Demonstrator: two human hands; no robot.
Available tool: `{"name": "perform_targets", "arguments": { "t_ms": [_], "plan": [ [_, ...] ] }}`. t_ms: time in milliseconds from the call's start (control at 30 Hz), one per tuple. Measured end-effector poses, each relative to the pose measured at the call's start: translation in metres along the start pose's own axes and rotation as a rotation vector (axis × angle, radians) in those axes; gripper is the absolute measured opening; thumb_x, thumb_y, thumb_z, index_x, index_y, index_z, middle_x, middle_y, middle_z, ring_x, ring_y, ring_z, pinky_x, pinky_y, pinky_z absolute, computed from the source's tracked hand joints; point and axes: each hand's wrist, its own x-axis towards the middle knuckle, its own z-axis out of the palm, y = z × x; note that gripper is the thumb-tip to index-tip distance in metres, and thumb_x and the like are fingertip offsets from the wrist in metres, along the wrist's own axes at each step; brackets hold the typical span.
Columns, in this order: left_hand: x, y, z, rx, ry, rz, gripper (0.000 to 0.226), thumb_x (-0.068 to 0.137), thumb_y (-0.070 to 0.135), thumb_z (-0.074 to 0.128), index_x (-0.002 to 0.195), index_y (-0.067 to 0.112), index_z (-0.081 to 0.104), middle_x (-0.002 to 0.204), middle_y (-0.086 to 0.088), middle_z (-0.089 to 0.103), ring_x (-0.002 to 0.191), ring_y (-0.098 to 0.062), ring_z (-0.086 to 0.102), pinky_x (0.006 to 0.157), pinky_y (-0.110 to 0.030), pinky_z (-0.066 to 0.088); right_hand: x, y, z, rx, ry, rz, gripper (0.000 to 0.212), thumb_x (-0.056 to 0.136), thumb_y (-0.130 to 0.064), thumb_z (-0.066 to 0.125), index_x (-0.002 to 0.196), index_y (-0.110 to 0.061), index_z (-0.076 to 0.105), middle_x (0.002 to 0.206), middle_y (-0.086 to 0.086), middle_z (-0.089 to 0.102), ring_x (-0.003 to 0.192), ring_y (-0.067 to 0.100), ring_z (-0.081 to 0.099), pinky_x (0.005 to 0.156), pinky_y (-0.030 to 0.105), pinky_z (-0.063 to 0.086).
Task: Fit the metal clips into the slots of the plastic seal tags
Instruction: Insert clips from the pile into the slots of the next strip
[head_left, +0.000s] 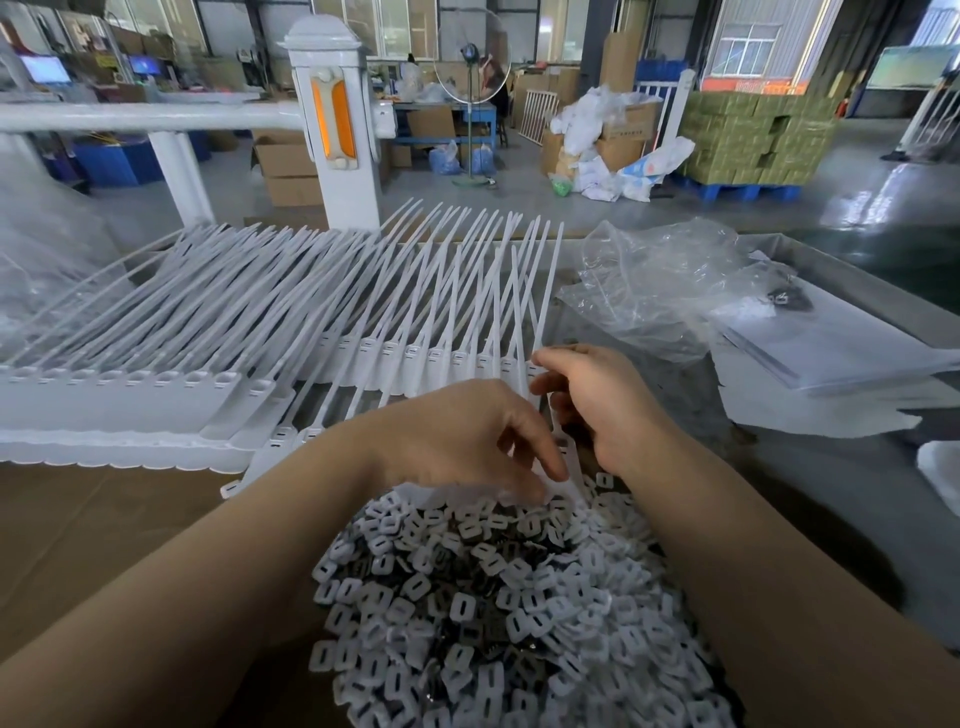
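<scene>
A heap of small clips (498, 613), white and dark grey, lies nearest the viewer. Just beyond the heap, rows of white seal tags (291, 332) lie side by side, their long tails fanning away from it. The left hand (457, 436) hovers at the far edge of the heap, fingers curled downward with the tips on a tag (563, 467) that runs between the two hands. The right hand (597, 400) is just right of it, fingers bent inward; what they pinch cannot be told. Beyond the heap to the right lies crumpled clear plastic (660, 291).
</scene>
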Motion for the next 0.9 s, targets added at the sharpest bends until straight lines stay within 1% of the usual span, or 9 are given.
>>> {"name": "perform_targets", "arguments": {
  "t_ms": [133,233,300,367,400,467,567,733,900],
  "plan": [
    [0.000,0.003,0.005,0.073,-0.009,-0.014,0.012,0.080,0.023,0.080,0.088,0.031,0.075,0.084,0.010,0.068,0.069,-0.001,0.059,0.063,-0.010,0.045,0.000,0.000,0.000,-0.004,0.001,0.011,0.011,0.095,-0.022,0.060,0.095,-0.015,0.068,0.054,-0.009,0.066,0.055,0.012,0.045,0.051,0.026,0.039],
    [0.000,0.006,0.004,0.038,-0.010,-0.027,0.013,0.078,0.020,0.081,0.080,0.028,0.071,0.077,0.012,0.069,0.067,0.001,0.061,0.064,-0.009,0.047,0.000,0.000,0.000,-0.001,-0.001,0.012,0.011,0.095,-0.022,0.060,0.095,-0.014,0.068,0.054,-0.008,0.066,0.056,0.013,0.046,0.052,0.026,0.039],
    [-0.001,0.005,0.000,-0.053,0.030,-0.053,0.010,0.080,0.018,0.079,0.080,0.024,0.071,0.077,0.008,0.072,0.069,-0.004,0.066,0.067,-0.013,0.052,0.000,0.000,-0.001,0.006,-0.002,0.011,0.012,0.095,-0.022,0.060,0.096,-0.013,0.067,0.055,-0.007,0.066,0.055,0.013,0.045,0.050,0.026,0.038],
    [-0.001,0.001,-0.007,-0.149,0.151,-0.122,0.006,0.083,0.019,0.076,0.081,0.022,0.072,0.078,0.001,0.073,0.069,-0.010,0.067,0.068,-0.019,0.055,0.000,0.000,-0.001,0.006,-0.012,-0.007,0.011,0.095,-0.020,0.060,0.095,-0.013,0.067,0.055,-0.006,0.066,0.052,0.012,0.044,0.048,0.025,0.036],
    [-0.001,-0.002,-0.010,-0.216,0.217,-0.169,0.003,0.084,0.020,0.075,0.082,0.020,0.072,0.076,-0.001,0.073,0.067,-0.010,0.065,0.066,-0.021,0.053,0.000,0.000,-0.001,0.004,-0.017,-0.019,0.010,0.095,-0.019,0.060,0.094,-0.013,0.067,0.055,-0.005,0.066,0.050,0.012,0.043,0.047,0.025,0.035],
    [-0.001,-0.008,-0.015,-0.423,0.304,-0.258,0.003,0.086,0.015,0.073,0.085,0.013,0.072,0.071,-0.003,0.071,0.064,-0.010,0.061,0.059,-0.019,0.049,0.000,0.001,-0.001,-0.006,-0.028,-0.037,0.010,0.095,-0.017,0.060,0.091,-0.013,0.068,0.058,-0.004,0.066,0.049,0.011,0.042,0.046,0.024,0.035],
    [-0.002,-0.011,-0.017,-0.665,0.327,-0.344,0.005,0.088,0.011,0.069,0.085,0.007,0.068,0.068,-0.002,0.066,0.057,-0.008,0.057,0.052,-0.014,0.045,0.000,0.000,-0.001,-0.020,-0.039,-0.046,0.012,0.094,-0.016,0.060,0.089,-0.014,0.070,0.063,-0.002,0.066,0.051,0.009,0.043,0.048,0.023,0.035],
    [0.001,-0.012,-0.017,-0.693,0.331,-0.372,0.008,0.087,0.011,0.069,0.080,0.008,0.069,0.064,-0.001,0.064,0.054,-0.008,0.055,0.051,-0.015,0.044,0.000,0.000,-0.001,-0.029,-0.035,-0.039,0.012,0.094,-0.016,0.060,0.088,-0.015,0.070,0.067,0.000,0.066,0.055,0.011,0.044,0.051,0.025,0.036],
    [0.006,-0.012,-0.011,-0.623,0.359,-0.357,0.009,0.089,0.012,0.069,0.080,0.009,0.070,0.065,0.001,0.065,0.052,-0.006,0.052,0.049,-0.015,0.041,0.003,0.000,0.000,-0.028,-0.006,-0.026,0.009,0.094,-0.017,0.060,0.091,-0.015,0.069,0.069,0.000,0.068,0.058,0.012,0.046,0.054,0.027,0.038]
  ]
}}
